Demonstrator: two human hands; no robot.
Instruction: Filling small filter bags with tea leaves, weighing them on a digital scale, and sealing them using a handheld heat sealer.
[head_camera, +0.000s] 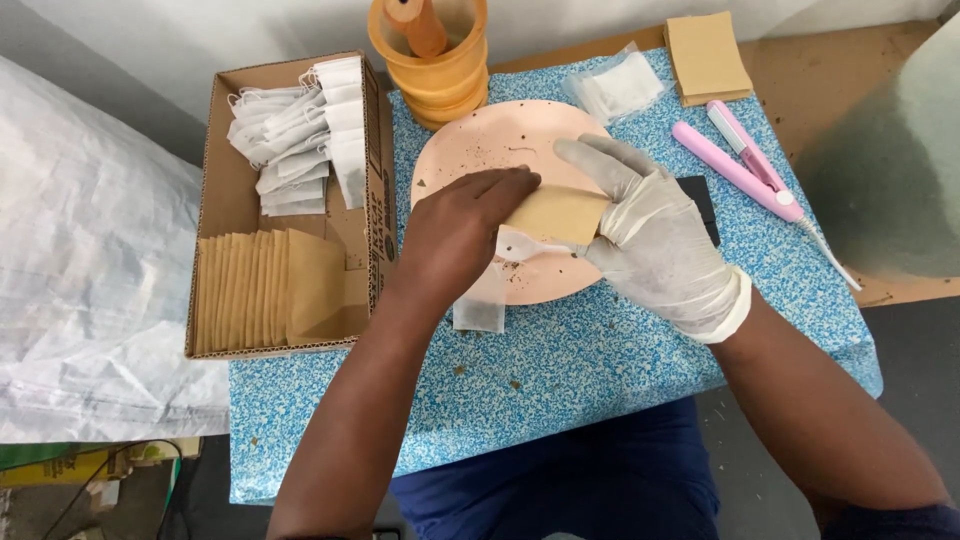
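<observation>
Both hands pinch the tan paper envelope (556, 213) over the pink plate (480, 140): bare left hand (455, 235) at its left end, gloved right hand (650, 235) at its right; long axis runs left-right.

Bright, even daylight fills the sharp view; soft shadows fall under the hands, with mild bending at the edges.

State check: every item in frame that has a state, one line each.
left hand: bare, gripping the brown envelope
right hand: gloved, gripping the brown envelope
brown envelope: held over the pink plate
pink plate: scattered with crumbs
white tea bag: lying half off plate edge
cardboard box: open, holding tea bags and envelopes
pink sealer: open, lying flat
</observation>
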